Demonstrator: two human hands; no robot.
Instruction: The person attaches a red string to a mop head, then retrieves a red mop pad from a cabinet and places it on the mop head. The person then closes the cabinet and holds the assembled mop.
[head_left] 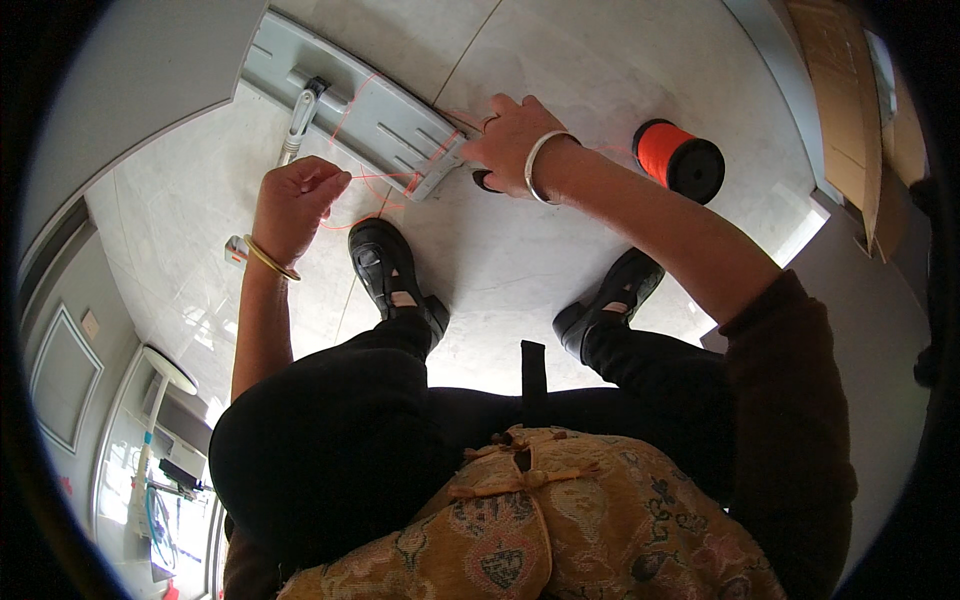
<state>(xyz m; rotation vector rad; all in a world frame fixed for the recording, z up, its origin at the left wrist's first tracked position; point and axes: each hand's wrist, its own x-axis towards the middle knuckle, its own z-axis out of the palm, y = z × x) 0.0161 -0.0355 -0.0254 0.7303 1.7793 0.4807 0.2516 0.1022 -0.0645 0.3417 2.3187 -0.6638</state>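
Note:
My left hand point(297, 208) is closed in a pinch on an orange thread point(373, 177), which stretches tight toward the near corner of a grey flat mop head point(385, 115). More of this thread crosses the mop head and hangs in loose loops below it. My right hand point(518, 145) has its fingers curled at the mop head's right end, seemingly gripping its edge. A small dark object point(486, 181) shows under those fingers; its kind I cannot make out. To the right, a black spool point(697, 172) wound with orange thread lies on its side, its thread running toward my right hand.
A jointed pole point(301, 118) rises from the mop head. My black shoes point(385, 268) stand on the pale tiled floor point(490, 260). A grey panel point(140, 80) borders the upper left. Cardboard point(840, 110) leans at the right. A small grey-and-orange object point(236, 250) lies beside my left wrist.

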